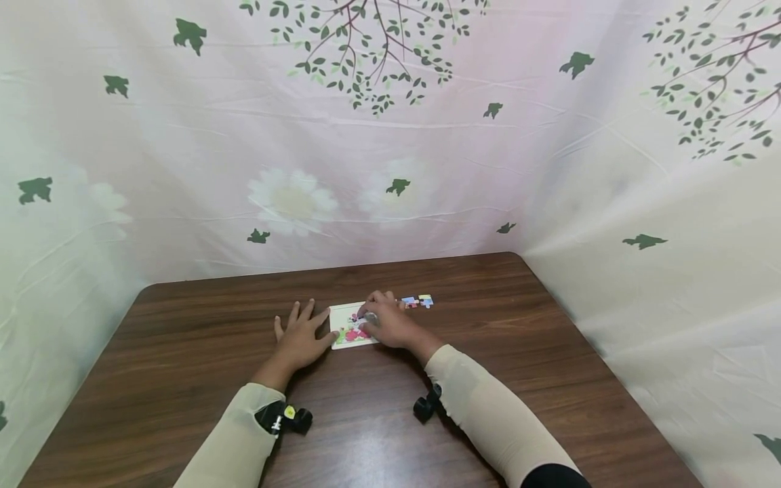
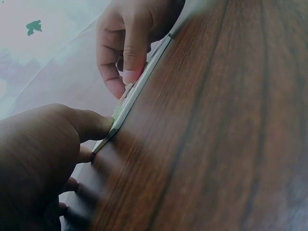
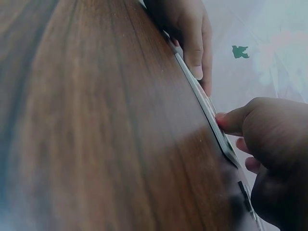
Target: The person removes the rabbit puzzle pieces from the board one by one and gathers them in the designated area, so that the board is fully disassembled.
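A small jigsaw puzzle board (image 1: 344, 343) with a white border and a colourful picture lies flat on the table. My left hand (image 1: 302, 343) steadies its left side with fingers spread: the thumb (image 2: 98, 126) rests on the near left corner and a fingertip touches the far left corner. Over the board's right part, my right hand (image 1: 389, 324) bends down and pinches what looks like a jigsaw piece (image 1: 371, 317) against the picture. The right thumb (image 3: 232, 120) is low on the board's near edge. Most of that piece is hidden by the fingers.
Two loose jigsaw pieces (image 1: 425, 301) lie on the brown wooden table (image 1: 378, 407), just right of the right hand. A pale patterned cloth (image 1: 342, 156) hangs behind and beside the table. Both forearms wear light sleeves with black wrist cameras (image 1: 425, 405).
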Tool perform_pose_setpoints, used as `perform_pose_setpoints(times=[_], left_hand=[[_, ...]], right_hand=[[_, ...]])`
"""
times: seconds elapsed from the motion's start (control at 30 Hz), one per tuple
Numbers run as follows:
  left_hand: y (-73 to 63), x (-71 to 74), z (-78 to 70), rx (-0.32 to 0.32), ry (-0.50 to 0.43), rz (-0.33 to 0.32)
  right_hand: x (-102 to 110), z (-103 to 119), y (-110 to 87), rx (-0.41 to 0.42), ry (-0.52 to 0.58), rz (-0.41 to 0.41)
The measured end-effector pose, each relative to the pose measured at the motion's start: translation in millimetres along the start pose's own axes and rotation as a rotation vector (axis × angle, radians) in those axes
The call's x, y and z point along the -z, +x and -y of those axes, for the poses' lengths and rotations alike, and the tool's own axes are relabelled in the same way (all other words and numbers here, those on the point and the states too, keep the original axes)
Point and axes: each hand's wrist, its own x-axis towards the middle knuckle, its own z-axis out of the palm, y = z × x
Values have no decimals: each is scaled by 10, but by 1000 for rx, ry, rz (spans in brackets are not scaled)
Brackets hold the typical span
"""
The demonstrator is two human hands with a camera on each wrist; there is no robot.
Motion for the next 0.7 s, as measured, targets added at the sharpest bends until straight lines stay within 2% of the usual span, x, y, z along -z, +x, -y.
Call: perform_pose_setpoints(times=[0.2, 0.7], left_hand=[[15, -10, 15, 4, 1, 9], [16, -5, 25, 15, -7, 11]], right_hand=[[-3, 24, 21, -5, 10, 31], [-1, 27, 22, 3, -2, 29]])
